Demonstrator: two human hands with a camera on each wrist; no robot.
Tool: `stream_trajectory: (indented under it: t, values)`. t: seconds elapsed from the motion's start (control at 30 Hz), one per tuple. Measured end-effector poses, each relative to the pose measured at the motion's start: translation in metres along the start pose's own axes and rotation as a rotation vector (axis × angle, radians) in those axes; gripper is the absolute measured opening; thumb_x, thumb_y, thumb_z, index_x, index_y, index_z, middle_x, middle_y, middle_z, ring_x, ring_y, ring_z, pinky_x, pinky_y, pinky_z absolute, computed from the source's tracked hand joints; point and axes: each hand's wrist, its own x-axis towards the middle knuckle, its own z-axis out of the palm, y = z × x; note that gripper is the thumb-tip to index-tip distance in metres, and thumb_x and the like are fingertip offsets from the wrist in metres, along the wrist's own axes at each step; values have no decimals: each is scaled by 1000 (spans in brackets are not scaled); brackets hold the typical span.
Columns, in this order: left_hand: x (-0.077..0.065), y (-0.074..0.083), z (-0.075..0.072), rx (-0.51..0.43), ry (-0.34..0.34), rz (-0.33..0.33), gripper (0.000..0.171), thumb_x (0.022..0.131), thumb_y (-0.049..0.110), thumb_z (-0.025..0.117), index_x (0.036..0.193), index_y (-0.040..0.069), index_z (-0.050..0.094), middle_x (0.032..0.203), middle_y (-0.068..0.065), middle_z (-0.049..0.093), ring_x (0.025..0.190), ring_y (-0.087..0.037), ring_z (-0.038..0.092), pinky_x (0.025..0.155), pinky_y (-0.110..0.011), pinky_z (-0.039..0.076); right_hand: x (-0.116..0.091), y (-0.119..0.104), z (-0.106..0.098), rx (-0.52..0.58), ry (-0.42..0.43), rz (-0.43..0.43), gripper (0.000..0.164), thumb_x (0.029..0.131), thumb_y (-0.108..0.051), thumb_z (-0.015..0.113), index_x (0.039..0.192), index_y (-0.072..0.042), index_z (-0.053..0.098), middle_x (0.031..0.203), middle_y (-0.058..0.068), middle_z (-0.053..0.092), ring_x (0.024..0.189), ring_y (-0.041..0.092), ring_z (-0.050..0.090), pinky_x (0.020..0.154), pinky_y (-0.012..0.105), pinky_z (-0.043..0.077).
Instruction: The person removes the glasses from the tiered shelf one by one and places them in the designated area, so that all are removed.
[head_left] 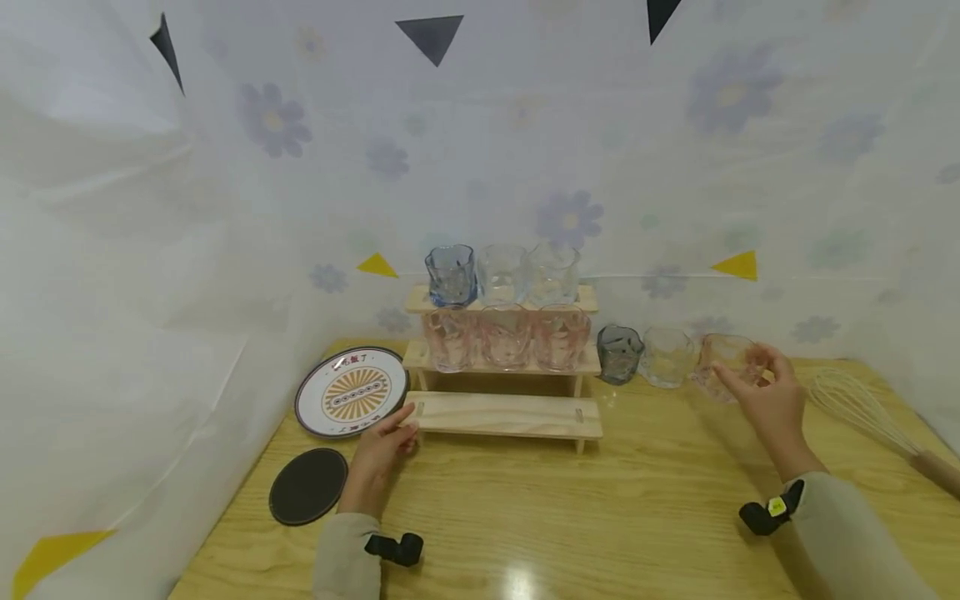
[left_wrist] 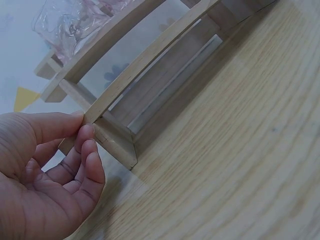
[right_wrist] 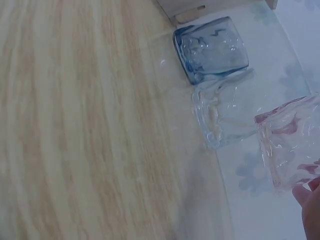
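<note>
My right hand (head_left: 776, 408) grips a pale pink wavy glass (head_left: 722, 360) by its right side, between thumb and fingers. In the right wrist view, only fingertips show under that glass (right_wrist: 291, 145). Just left of it stand a clear glass (head_left: 667, 358) and a dark grey-blue glass (head_left: 619, 355). With my left hand (head_left: 381, 457) I pinch the left end of the lowest board on a three-tier wooden rack (head_left: 502, 412). Three pink glasses (head_left: 506, 340) stand on the middle tier; the top tier bears a blue glass (head_left: 452, 277) and two clear glasses (head_left: 553, 275).
A patterned plate (head_left: 352, 392) leans at the rack's left, with a black round coaster (head_left: 308, 487) in front. At the far right lies a whisk (head_left: 870, 408) with a wooden handle. A flowered white curtain (head_left: 480, 150) closes off the back of the wooden table (head_left: 570, 525).
</note>
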Motion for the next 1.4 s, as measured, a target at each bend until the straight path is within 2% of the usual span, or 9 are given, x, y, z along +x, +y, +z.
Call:
stream_trajectory:
  t: [0.13,0.27,0.47,0.63,0.7,0.83,1.07,1.23,1.4]
  values:
    - [2,0,0,1,3,0,45,89,0,62,133,-4,51,71,0,63,63,-7,58,57,-18,48,14,14,4,6,27,60,63,81,-33,74,131,-5,48,108,-11,43,85,-2,44,68,10,37]
    - [1,0,0,0,7,5,44,89,-1,62,132,-5,51,70,0,63,63,-7,58,57,-18,48,25,26,9,44,7,120,66,81,-35,74,134,-8,43,106,-15,40,85,-2,45,68,10,38]
    - [1,-1,1,-24,13,5,44,89,-4,60,131,-7,50,69,1,62,62,-8,58,57,-18,48,34,37,16,35,6,161,55,80,-37,74,119,-10,45,102,-11,40,81,-1,45,65,13,38]
    - [1,-1,1,-28,24,12,43,89,-4,61,131,-7,51,69,1,62,62,-7,58,57,-18,47,37,40,21,-11,-1,167,50,81,-39,73,110,-10,44,97,-7,40,75,0,44,77,23,37]
    - [1,-2,1,-22,23,14,43,89,-4,61,131,-6,51,69,1,62,62,-8,58,57,-18,47,38,41,22,-16,-4,167,47,81,-39,72,103,-10,44,95,-4,39,73,0,44,78,25,37]
    - [1,-2,1,-11,20,11,43,89,-3,61,131,-6,52,70,0,62,63,-8,58,57,-18,47,40,43,23,-15,-1,150,46,80,-37,74,90,-8,40,89,1,38,69,-1,46,69,22,36]
    - [4,-4,0,0,25,5,42,89,-3,62,130,-5,53,71,-1,62,63,-10,58,57,-19,48,43,50,28,-5,-15,141,46,80,-38,74,95,-10,42,89,0,38,71,3,43,67,21,34]
    - [5,-5,-1,-7,21,5,42,89,-3,61,130,-5,53,70,0,62,63,-10,58,57,-19,47,43,50,30,-30,-22,67,48,81,-37,74,90,-3,41,85,4,37,68,10,40,64,26,31]
    - [3,-4,-1,-11,9,9,43,89,-3,61,131,-6,52,71,0,63,63,-9,57,57,-19,47,40,47,27,-52,-42,18,48,82,-36,73,85,-2,39,81,8,36,63,11,39,58,26,31]
